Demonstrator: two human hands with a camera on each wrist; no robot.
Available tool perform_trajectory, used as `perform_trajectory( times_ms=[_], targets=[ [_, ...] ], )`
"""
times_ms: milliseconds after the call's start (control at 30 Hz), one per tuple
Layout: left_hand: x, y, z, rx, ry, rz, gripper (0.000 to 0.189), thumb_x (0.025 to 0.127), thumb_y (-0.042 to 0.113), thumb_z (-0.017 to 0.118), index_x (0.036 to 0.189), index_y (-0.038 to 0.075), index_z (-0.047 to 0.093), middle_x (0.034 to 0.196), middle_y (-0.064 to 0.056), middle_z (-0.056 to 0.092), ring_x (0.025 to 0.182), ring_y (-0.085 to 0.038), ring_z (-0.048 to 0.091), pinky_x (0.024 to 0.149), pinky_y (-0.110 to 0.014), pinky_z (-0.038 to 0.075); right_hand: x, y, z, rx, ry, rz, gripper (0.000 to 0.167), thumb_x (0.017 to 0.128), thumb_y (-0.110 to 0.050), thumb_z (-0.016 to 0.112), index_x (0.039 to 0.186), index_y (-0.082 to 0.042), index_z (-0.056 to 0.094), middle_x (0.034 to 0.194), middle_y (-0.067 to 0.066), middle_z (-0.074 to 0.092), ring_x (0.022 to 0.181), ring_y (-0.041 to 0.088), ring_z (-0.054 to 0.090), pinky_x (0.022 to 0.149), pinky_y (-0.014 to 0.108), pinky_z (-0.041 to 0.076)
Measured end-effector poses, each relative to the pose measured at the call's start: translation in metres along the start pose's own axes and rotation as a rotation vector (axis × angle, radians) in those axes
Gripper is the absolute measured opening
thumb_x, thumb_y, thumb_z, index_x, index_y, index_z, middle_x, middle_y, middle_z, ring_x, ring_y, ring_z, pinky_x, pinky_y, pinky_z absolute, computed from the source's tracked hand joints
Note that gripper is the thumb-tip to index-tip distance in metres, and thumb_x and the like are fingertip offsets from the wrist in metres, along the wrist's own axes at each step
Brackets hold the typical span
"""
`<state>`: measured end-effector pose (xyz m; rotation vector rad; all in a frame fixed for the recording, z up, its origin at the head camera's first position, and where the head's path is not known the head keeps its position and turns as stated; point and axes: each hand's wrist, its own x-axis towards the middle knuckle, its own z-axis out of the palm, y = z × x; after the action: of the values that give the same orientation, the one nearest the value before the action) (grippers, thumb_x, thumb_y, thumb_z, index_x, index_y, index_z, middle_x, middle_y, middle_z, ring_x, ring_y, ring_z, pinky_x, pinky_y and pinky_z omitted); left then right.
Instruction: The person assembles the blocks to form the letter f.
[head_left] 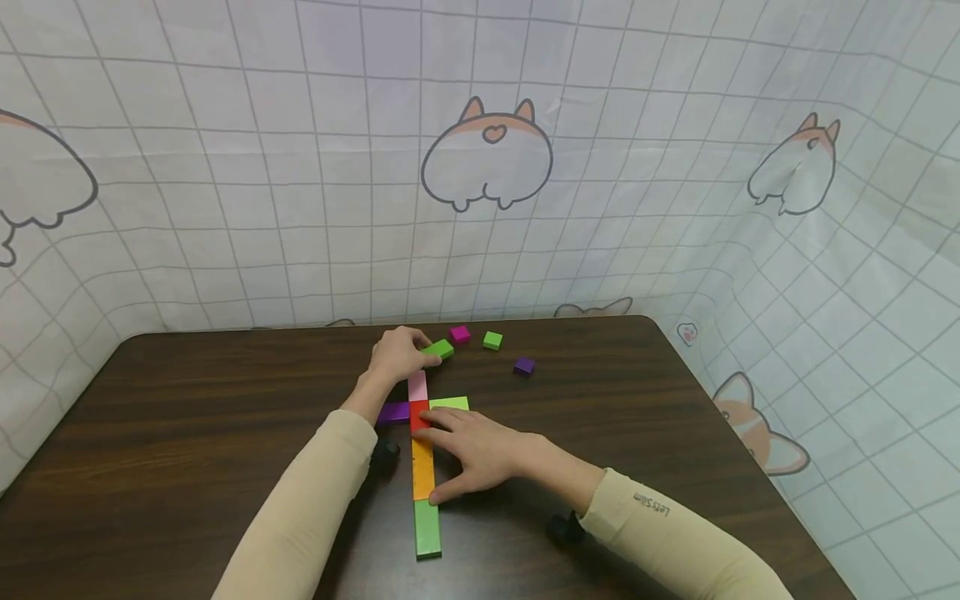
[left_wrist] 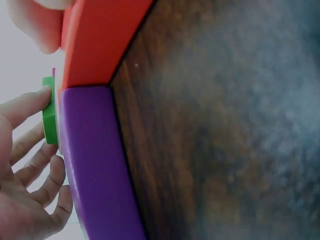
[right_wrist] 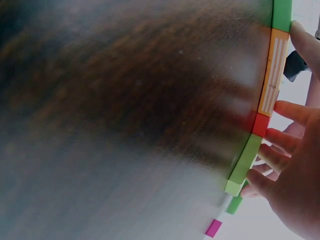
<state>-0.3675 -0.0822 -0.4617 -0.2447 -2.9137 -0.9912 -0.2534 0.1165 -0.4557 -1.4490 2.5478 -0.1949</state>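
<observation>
Flat coloured blocks form a cross on the table: a pink block (head_left: pixel 417 386) at the far end, a red block (head_left: pixel 419 408) in the middle, a purple block (head_left: pixel 393 413) to its left, a light green block (head_left: pixel 450 403) to its right. An orange block (head_left: pixel 423 468) and a green block (head_left: pixel 427 527) run toward the near side. Past the pink block, my left hand (head_left: pixel 399 354) pinches another green block (head_left: pixel 438 349) between thumb and fingers. My right hand (head_left: pixel 480 447) spreads its fingers (right_wrist: pixel 292 111) over the red and orange blocks, fingertips at their edges.
Beyond the cross lie a magenta block (head_left: pixel 460 334), a small green block (head_left: pixel 492 341) and a dark purple block (head_left: pixel 524 367). The dark wooden table (head_left: pixel 187 450) ends at a white grid-patterned cloth (head_left: pixel 300 208) behind and at the sides.
</observation>
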Motion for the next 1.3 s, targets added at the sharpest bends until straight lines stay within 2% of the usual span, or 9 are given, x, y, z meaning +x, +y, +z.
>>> perform_trajectory(
  times_ms=[267, 500, 767, 1100, 1200, 1300],
  targets=[
    [-0.006, 0.007, 0.003, 0.042, -0.015, -0.095, 0.036, 0.088, 0.033, 0.082, 0.109, 0.005, 0.073, 0.108, -0.014, 0.072, 0.098, -0.034, 0.064, 0.088, -0.05, 0.051, -0.005, -0.001, 0.003, -0.012, 0.004, -0.009, 0.089, 0.092, -0.066, 0.063, 0.161, -0.018, 0.035, 0.165, 0.011, 0.027, 0.153, 0.026, 0.022, 0.119, 0.05, 0.026],
    [-0.007, 0.004, 0.006, 0.036, -0.014, -0.101, 0.036, 0.087, 0.034, 0.082, 0.107, 0.005, 0.073, 0.107, -0.013, 0.071, 0.094, -0.032, 0.064, 0.084, -0.047, 0.053, -0.009, -0.002, 0.002, -0.014, 0.003, -0.018, 0.088, 0.092, -0.065, 0.064, 0.161, -0.018, 0.035, 0.166, 0.011, 0.027, 0.153, 0.026, 0.022, 0.119, 0.05, 0.026],
    [-0.012, 0.005, 0.006, 0.043, -0.026, -0.109, 0.04, 0.088, 0.037, 0.08, 0.109, 0.005, 0.072, 0.11, -0.014, 0.071, 0.097, -0.033, 0.064, 0.086, -0.048, 0.052, -0.012, -0.003, 0.003, -0.01, 0.007, -0.03, 0.088, 0.092, -0.064, 0.065, 0.161, -0.017, 0.036, 0.165, 0.011, 0.029, 0.153, 0.026, 0.023, 0.119, 0.05, 0.026],
    [-0.016, 0.002, -0.004, 0.031, -0.036, -0.075, 0.038, 0.094, 0.038, 0.071, 0.109, 0.003, 0.072, 0.107, -0.015, 0.071, 0.094, -0.033, 0.065, 0.084, -0.048, 0.053, -0.011, -0.002, 0.003, -0.014, -0.001, -0.015, 0.089, 0.092, -0.067, 0.063, 0.161, -0.019, 0.035, 0.166, 0.009, 0.027, 0.153, 0.025, 0.022, 0.119, 0.051, 0.027],
    [-0.019, -0.001, -0.006, 0.018, -0.062, -0.037, 0.034, 0.097, 0.034, 0.069, 0.111, 0.003, 0.071, 0.107, -0.015, 0.07, 0.095, -0.032, 0.064, 0.085, -0.047, 0.053, -0.011, -0.002, 0.004, -0.011, -0.004, -0.015, 0.089, 0.092, -0.067, 0.063, 0.161, -0.019, 0.035, 0.166, 0.009, 0.027, 0.153, 0.025, 0.022, 0.118, 0.051, 0.027],
    [-0.021, -0.004, -0.008, 0.0, -0.096, 0.027, 0.031, 0.098, 0.028, 0.067, 0.116, 0.003, 0.07, 0.11, -0.015, 0.069, 0.1, -0.032, 0.064, 0.088, -0.046, 0.053, -0.01, -0.001, 0.005, -0.013, -0.003, -0.017, 0.09, 0.092, -0.068, 0.063, 0.161, -0.018, 0.035, 0.166, 0.009, 0.028, 0.153, 0.025, 0.023, 0.118, 0.051, 0.027]
  ],
)
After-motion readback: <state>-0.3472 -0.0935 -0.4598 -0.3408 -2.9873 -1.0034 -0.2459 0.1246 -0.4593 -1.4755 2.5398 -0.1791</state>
